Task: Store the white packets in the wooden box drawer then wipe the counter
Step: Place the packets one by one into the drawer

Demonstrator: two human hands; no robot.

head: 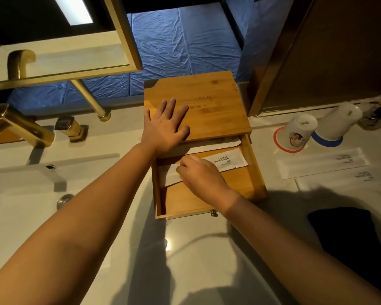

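A wooden box stands on the white counter with its drawer pulled out toward me. My left hand lies flat on the box lid, fingers spread. Inside the drawer, my right hand has its fingers closed on a white packet printed "BRUSHING TEETH"; another white packet shows under the lid's edge. Two more white packets lie on the counter to the right of the box.
Two upturned white cups stand at the back right. A black cloth lies at the right front. A gold faucet and the sink basin are to the left. A gold-framed mirror hangs above.
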